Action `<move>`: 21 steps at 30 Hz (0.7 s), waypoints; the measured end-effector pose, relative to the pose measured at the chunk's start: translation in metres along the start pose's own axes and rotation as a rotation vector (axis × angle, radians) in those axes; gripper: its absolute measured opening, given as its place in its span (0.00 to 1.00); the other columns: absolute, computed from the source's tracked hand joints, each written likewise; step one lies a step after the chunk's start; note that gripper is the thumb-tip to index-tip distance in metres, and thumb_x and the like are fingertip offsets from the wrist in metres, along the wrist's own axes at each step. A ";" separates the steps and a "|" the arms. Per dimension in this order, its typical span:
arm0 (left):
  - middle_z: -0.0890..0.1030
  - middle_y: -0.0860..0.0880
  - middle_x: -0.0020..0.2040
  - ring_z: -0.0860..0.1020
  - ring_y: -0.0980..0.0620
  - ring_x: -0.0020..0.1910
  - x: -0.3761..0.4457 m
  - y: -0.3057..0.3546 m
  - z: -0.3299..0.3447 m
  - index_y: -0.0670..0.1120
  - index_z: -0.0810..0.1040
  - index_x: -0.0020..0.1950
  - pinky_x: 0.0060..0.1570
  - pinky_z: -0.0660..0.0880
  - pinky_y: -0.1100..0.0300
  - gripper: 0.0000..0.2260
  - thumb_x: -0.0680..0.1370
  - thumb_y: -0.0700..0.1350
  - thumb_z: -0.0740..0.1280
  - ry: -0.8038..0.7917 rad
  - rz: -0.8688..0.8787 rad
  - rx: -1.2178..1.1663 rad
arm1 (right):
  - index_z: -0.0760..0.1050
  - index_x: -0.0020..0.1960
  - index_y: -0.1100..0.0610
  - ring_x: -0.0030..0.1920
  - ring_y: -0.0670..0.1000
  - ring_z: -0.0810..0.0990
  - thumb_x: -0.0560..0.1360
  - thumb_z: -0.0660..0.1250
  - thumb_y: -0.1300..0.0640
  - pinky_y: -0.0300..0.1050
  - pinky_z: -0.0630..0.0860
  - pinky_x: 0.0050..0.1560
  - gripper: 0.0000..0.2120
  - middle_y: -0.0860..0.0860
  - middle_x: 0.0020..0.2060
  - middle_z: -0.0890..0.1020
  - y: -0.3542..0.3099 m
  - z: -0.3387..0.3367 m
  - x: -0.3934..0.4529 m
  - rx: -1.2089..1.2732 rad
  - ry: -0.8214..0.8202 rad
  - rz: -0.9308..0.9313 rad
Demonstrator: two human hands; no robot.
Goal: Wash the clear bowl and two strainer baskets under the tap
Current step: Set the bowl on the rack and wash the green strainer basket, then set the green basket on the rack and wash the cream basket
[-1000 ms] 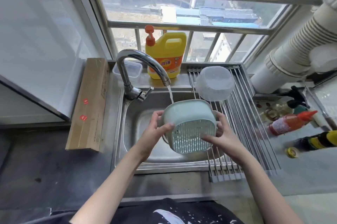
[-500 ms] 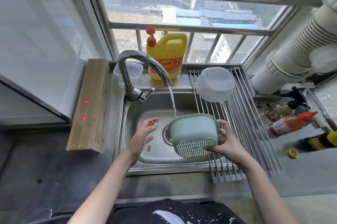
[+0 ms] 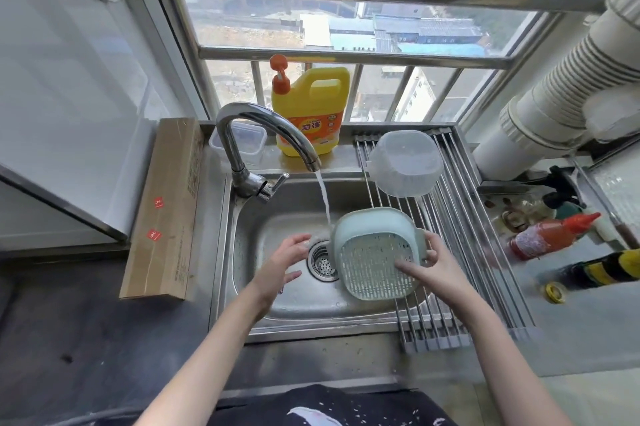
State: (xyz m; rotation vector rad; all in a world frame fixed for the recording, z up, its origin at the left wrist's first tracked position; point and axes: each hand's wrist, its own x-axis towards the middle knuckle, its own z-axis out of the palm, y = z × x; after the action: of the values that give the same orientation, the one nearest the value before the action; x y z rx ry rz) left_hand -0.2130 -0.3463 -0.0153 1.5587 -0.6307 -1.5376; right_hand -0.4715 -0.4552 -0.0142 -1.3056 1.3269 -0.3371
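Right hand (image 3: 434,264): fingers curled round the right-side rim and handle of the pale green strainer basket (image 3: 375,250), thumb over the top edge, fingertips pressed on its perforated bottom; firm hold. Left hand (image 3: 282,261): fingers straight and slightly apart, holding nothing, fingertips close to the water at centre frame; not touching the basket. Basket sits centre-right of frame, over the right half of the sink (image 3: 273,301), tipped so its slotted bottom faces the camera and its open mouth faces away and down; its lower right edge overlaps the roll-up rack (image 3: 460,273). Tap (image 3: 263,134) is running; stream (image 3: 323,200) falls just left of the basket's upper left corner, grazing or barely missing it, cannot tell which. Key relation: basket lies directly right of the free left hand, the stream between them; right hand is the only one on it. Judgement: rinse of this basket nearly done; next move likely left hand to the near rim, or basket to the rack. Clear bowl (image 3: 405,162) lies upside down on the rack, upper right of centre; second basket not identified. Yellow detergent jug (image 3: 310,107) on the sill behind the tap.
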 end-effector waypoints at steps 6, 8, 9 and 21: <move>0.72 0.52 0.65 0.71 0.51 0.66 0.017 0.016 0.056 0.50 0.67 0.68 0.67 0.68 0.52 0.20 0.80 0.58 0.56 -0.278 -0.130 0.242 | 0.70 0.62 0.55 0.47 0.60 0.83 0.72 0.63 0.37 0.52 0.80 0.44 0.27 0.56 0.51 0.83 0.003 -0.019 0.012 0.224 0.030 0.172; 0.72 0.48 0.69 0.72 0.49 0.66 0.029 0.019 0.077 0.48 0.60 0.74 0.67 0.69 0.48 0.28 0.78 0.61 0.58 -0.267 -0.113 0.314 | 0.64 0.63 0.50 0.42 0.58 0.82 0.73 0.64 0.37 0.47 0.80 0.35 0.25 0.56 0.51 0.80 0.003 -0.033 0.019 0.243 0.111 0.182; 0.71 0.47 0.70 0.72 0.48 0.67 0.035 0.021 0.086 0.50 0.52 0.77 0.67 0.68 0.45 0.33 0.77 0.61 0.59 -0.243 -0.109 0.327 | 0.63 0.63 0.48 0.43 0.58 0.82 0.73 0.65 0.38 0.49 0.80 0.36 0.25 0.55 0.52 0.79 0.004 -0.042 0.025 0.212 0.154 0.179; 0.55 0.48 0.75 0.65 0.47 0.70 0.091 0.027 0.144 0.60 0.41 0.77 0.71 0.63 0.51 0.35 0.79 0.51 0.61 -0.282 -0.013 0.556 | 0.73 0.67 0.57 0.70 0.58 0.63 0.79 0.56 0.41 0.56 0.62 0.69 0.26 0.58 0.70 0.65 0.024 -0.069 0.084 -0.310 0.559 0.110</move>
State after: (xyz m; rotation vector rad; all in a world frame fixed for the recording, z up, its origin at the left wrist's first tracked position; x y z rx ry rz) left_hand -0.3365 -0.4661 -0.0281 1.7498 -1.2966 -1.6962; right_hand -0.5134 -0.5488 -0.0570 -1.4432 1.9759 -0.4528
